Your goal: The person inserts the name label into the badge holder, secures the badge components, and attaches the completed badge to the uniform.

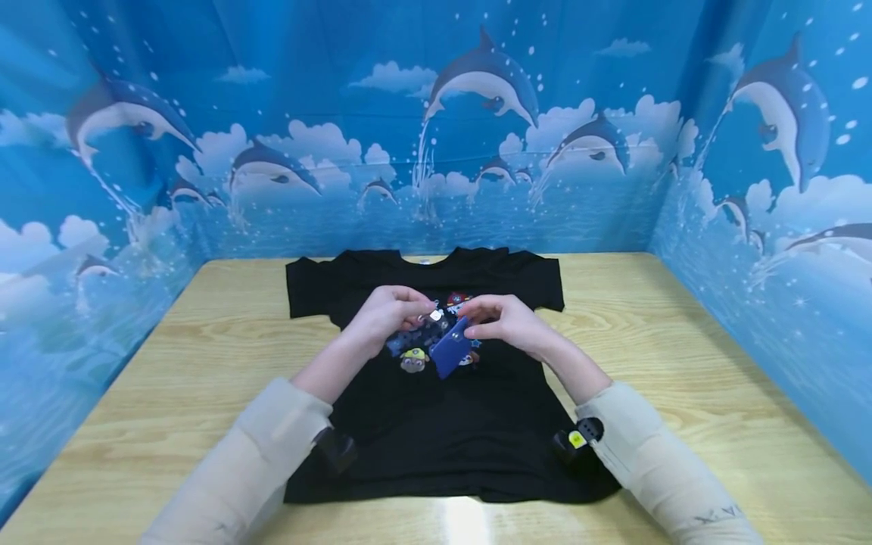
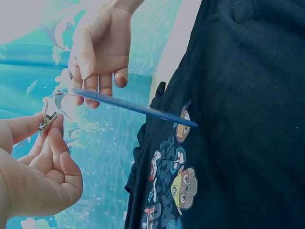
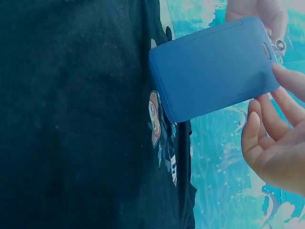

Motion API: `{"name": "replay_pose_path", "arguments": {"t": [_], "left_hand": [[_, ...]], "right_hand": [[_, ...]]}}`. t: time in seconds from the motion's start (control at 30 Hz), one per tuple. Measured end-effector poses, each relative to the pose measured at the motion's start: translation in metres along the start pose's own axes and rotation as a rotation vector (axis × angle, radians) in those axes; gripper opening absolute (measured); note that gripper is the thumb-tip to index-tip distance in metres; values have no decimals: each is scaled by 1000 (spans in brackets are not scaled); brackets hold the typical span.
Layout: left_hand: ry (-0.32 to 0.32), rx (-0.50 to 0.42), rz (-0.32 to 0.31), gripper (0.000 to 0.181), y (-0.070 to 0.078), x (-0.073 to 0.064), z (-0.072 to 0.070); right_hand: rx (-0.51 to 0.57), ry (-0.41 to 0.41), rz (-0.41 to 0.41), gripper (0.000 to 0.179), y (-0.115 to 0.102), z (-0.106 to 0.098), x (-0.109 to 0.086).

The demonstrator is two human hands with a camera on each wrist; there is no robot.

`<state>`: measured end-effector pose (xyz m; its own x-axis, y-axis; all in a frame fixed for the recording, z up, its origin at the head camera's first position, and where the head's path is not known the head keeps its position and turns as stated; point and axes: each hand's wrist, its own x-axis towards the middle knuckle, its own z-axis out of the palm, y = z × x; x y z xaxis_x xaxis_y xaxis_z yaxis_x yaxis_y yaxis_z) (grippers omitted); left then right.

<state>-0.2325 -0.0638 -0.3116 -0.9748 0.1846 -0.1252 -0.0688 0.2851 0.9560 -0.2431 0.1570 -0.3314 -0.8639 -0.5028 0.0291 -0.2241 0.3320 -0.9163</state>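
Note:
A blue badge holder (image 1: 450,350) with a slot at one end hangs tilted above a black T-shirt (image 1: 436,431). My right hand (image 1: 507,324) pinches the slotted end between thumb and fingers, as the right wrist view shows of the holder (image 3: 214,67). Close by on the left, my left hand (image 1: 390,314) pinches a small metal clip (image 2: 46,121) between thumb and forefinger. A metal snap (image 3: 280,45) shows beside the holder's slot; whether clip and holder are joined, I cannot tell.
The T-shirt lies spread flat on a wooden table (image 1: 681,341), its neck at the far side and cartoon prints (image 1: 413,360) on its chest. Blue curtains (image 1: 327,83) with dolphins close off the back and both sides.

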Motion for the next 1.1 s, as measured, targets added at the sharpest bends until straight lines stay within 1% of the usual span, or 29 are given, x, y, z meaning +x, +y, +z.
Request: {"name": "replay_pose_path", "arguments": {"t": [0.13, 0.2, 0.27, 0.4, 0.57, 0.73, 0.93, 1.0, 1.1], "left_hand": [[-11, -5, 14, 23, 2, 2, 1], [-15, -8, 14, 24, 3, 3, 2], [-18, -7, 14, 24, 4, 4, 3], [-16, -16, 24, 23, 8, 4, 5], [12, -40, 27, 22, 11, 6, 7], [47, -68, 21, 25, 9, 9, 8], [83, -112, 3, 29, 7, 7, 5], [75, -113, 3, 28, 4, 7, 4], [36, -80, 10, 33, -1, 6, 4]], "right_hand": [[-34, -67, -1, 33, -1, 3, 1], [-50, -83, -17, 33, 0, 6, 1], [-60, -79, -33, 31, 0, 8, 2], [-51, -48, -60, 27, 0, 12, 2], [-43, -4, -77, 24, -1, 14, 1], [-17, 54, -83, 25, -2, 16, 1], [-12, 107, -89, 25, 0, 16, 2], [-11, 118, -93, 24, 1, 16, 2], [-11, 125, -92, 23, 2, 16, 3]]}}
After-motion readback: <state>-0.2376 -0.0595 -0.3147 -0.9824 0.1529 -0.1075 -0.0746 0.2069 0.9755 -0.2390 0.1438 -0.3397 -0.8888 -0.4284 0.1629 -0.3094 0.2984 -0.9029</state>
